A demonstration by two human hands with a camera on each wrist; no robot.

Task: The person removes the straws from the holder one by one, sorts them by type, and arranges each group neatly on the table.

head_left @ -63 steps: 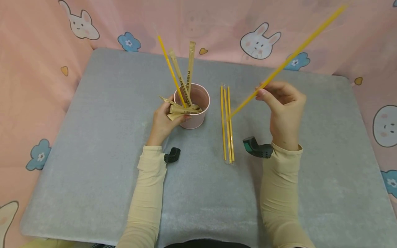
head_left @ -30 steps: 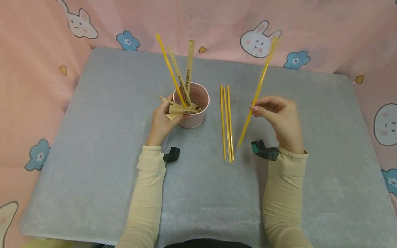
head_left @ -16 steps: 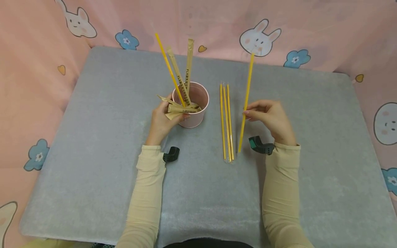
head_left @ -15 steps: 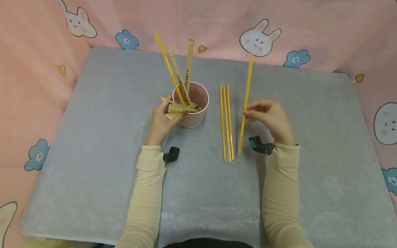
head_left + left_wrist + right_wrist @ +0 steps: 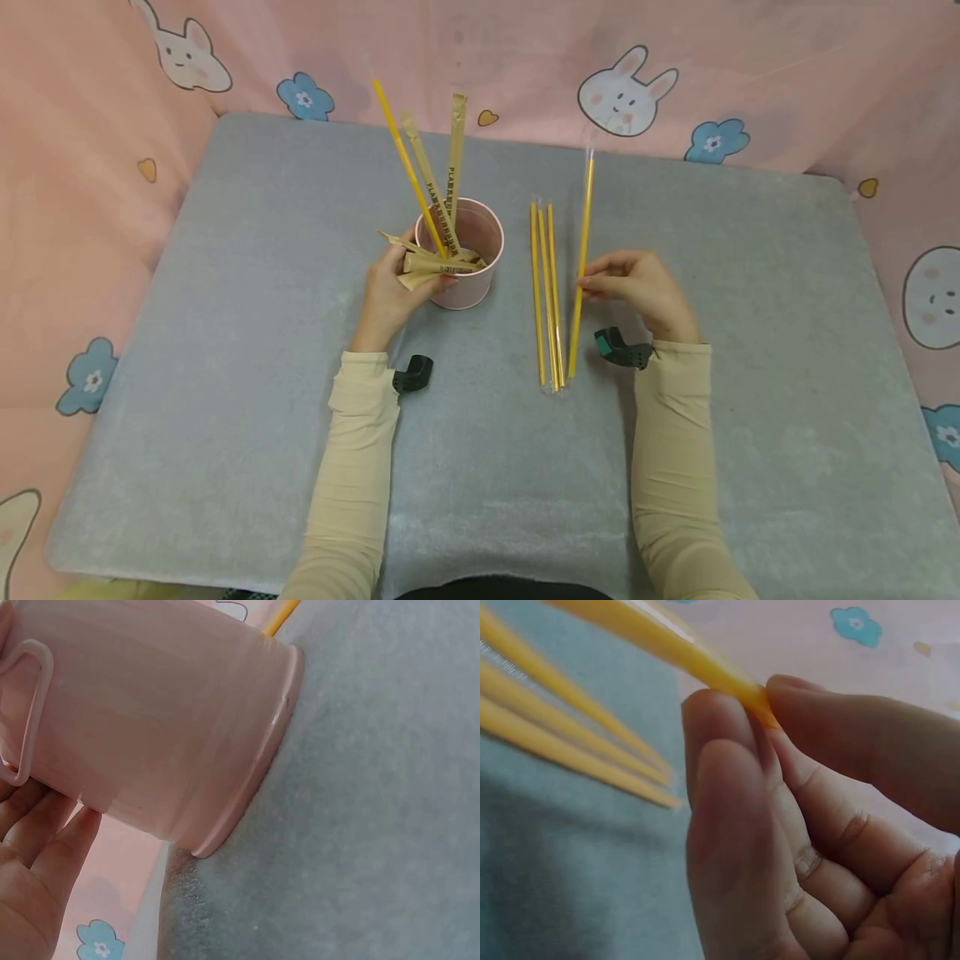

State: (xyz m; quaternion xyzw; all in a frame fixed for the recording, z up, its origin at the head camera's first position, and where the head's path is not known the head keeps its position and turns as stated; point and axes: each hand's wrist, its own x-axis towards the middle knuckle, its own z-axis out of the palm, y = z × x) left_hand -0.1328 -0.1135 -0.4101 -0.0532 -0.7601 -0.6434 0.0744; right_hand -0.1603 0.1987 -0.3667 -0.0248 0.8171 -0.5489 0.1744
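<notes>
My left hand [image 5: 393,292] grips the left side of a small pink bucket [image 5: 471,290], which stands on the table; its wire-like handle shows in the left wrist view. One yellow straw [image 5: 408,167] and several paper-wrapped straws [image 5: 456,150] lean out of the bucket, some folded low over the rim near my left thumb. Between thumb and fingertips, my right hand [image 5: 641,287] pinches another yellow straw [image 5: 585,217] in a clear wrapper. Just left of that straw, three yellow straws [image 5: 537,292] lie side by side; the right wrist view shows their ends close by.
The grey cloth-covered table [image 5: 225,333] stretches out around both hands. Behind it hangs a pink curtain [image 5: 525,67] with rabbits and flowers, meeting the far edge. A dark wrist camera [image 5: 622,348] juts inward from the right sleeve, another from the left.
My right hand has brought its straw down and to the left, turning it from a steep slant to nearly parallel beside the three lying straws. The left hand and bucket stay put.
</notes>
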